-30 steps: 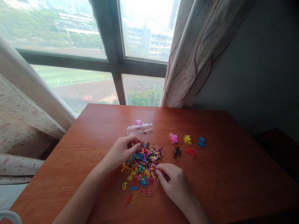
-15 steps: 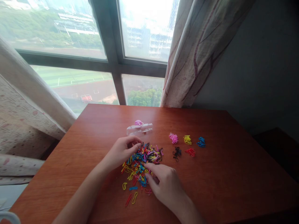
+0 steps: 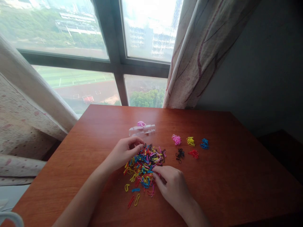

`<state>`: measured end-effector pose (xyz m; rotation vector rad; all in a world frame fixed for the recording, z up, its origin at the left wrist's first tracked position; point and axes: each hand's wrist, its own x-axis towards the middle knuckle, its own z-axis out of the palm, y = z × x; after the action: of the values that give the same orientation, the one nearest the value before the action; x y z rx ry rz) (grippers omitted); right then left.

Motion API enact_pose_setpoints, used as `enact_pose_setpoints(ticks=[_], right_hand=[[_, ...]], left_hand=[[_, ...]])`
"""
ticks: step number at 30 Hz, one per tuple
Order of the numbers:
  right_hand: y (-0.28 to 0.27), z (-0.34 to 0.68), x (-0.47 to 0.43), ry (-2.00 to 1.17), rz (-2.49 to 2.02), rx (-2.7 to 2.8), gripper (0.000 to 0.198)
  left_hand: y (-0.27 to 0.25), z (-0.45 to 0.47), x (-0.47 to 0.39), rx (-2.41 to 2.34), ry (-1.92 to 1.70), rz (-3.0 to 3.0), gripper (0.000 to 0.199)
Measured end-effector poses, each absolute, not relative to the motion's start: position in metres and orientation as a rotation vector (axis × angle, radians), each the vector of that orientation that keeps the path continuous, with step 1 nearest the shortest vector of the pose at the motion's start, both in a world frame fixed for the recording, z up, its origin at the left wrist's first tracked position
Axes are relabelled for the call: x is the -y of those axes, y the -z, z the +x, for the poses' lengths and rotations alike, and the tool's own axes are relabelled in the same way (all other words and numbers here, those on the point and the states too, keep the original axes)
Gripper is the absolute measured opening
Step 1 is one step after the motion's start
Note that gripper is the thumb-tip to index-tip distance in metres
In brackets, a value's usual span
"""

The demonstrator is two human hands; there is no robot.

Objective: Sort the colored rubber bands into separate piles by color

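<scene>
A mixed heap of small coloured rubber bands (image 3: 144, 164) lies on the wooden table in front of me. At the heap's upper left edge is my left hand (image 3: 126, 153), its thumb and index finger closed together at the tips; what is between them, if anything, is too small to make out. My right hand (image 3: 171, 183) is at the right side of the heap, thumb and index pinched at a rubber band (image 3: 150, 171) that looks blue. Loose yellow (image 3: 137, 200), red (image 3: 130, 202) and blue bands (image 3: 135, 190) lie below the heap.
Sorted by colour, small piles sit to the right: pink (image 3: 176, 139), yellow (image 3: 190, 141), blue (image 3: 204, 143), black (image 3: 180, 153) and red (image 3: 193, 154). A clear plastic container (image 3: 142, 129) with a pink part (image 3: 141, 124) lies behind the heap. A window and curtains (image 3: 189, 56) border the table.
My right hand has shifted slightly right, its fingertips drawing back toward the heap's edge. My left hand stays almost where it was. The view has moved a little.
</scene>
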<state>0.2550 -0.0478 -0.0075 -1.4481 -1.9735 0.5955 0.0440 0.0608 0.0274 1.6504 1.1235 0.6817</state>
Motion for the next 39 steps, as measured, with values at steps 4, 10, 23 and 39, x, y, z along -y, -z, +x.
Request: enact_pose_setpoints(ticks=[4,10,23,39], right_hand=[[0.008,0.26,0.051,-0.617,-1.451,1.951,0.018],[0.01,0.266,0.053,-0.655,-1.466,1.881,0.016],[0.005,0.27,0.056,-0.692,-1.508,1.793,0.017],[0.004,0.28,0.059,-0.819,-1.514,1.518,0.019]], left_hand=[[-0.026,0.044,-0.061,-1.126,-0.675,1.662,0.028],[-0.025,0.043,-0.062,-1.121,-0.662,1.672,0.028],[-0.032,0.045,-0.059,-1.168,-0.651,1.674,0.029],[-0.03,0.047,-0.06,-1.146,-0.656,1.666,0.028]])
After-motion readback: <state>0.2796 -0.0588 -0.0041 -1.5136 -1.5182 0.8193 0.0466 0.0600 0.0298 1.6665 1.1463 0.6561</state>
